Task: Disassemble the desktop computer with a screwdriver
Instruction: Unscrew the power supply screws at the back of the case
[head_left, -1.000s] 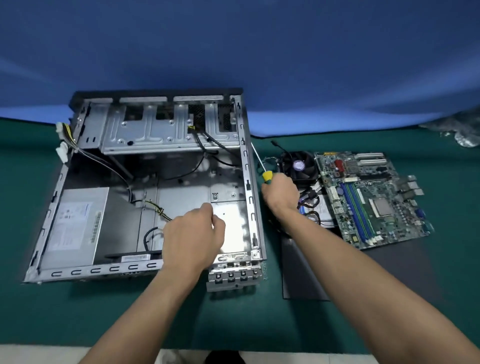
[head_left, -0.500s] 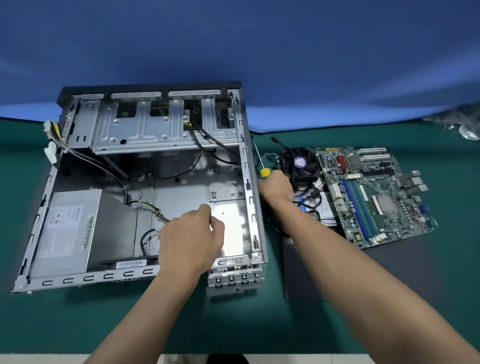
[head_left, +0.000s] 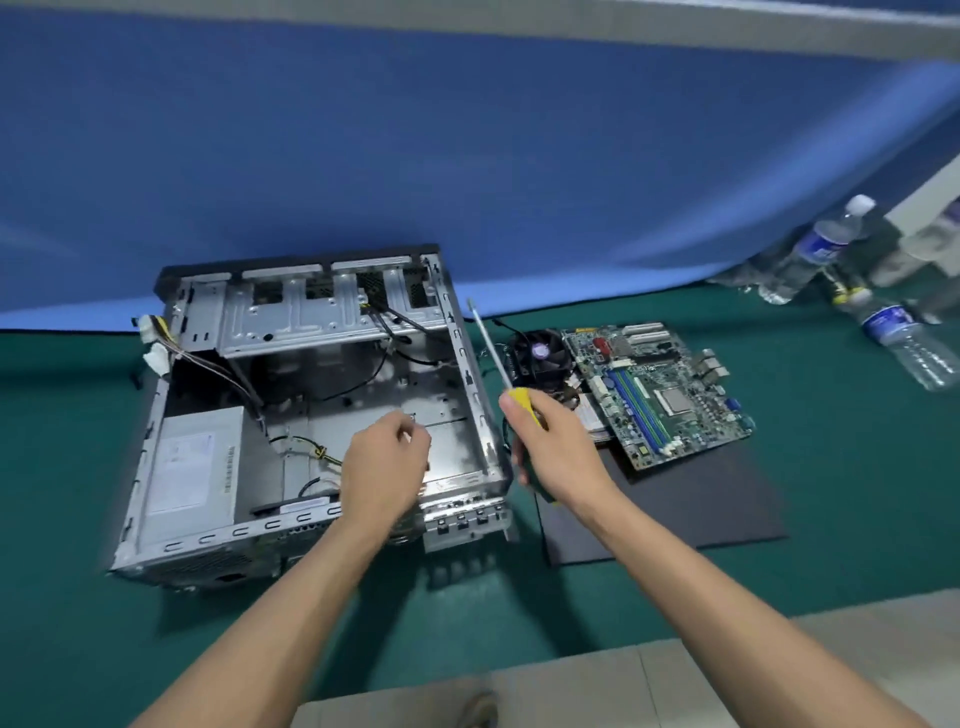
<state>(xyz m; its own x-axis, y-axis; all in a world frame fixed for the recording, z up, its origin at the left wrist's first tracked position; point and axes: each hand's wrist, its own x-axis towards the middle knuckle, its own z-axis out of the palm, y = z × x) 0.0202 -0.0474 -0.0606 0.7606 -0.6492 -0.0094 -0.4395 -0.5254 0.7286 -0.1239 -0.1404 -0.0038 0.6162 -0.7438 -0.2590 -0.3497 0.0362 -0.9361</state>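
A single wide-angle camera worn on the person's head looks forward and down over a green-covered table (head_left: 831, 493), near enough that both forearms run in from the lower edge. It faces a blue backdrop (head_left: 467, 156) behind the table, with the open computer case (head_left: 218, 493) left of centre and the motherboard (head_left: 654, 389) to its right. Straight edges bow toward the frame's borders.

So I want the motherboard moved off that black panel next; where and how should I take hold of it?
Grip the motherboard by its bare long edges, fingers on the near-left edge and thumb across, coming from above on your side. It lies flat, partly on the black panel, with the fan cooler beside its left end and a port block at the right, so those ends look awkward. Avoid pressing the exposed processor socket.
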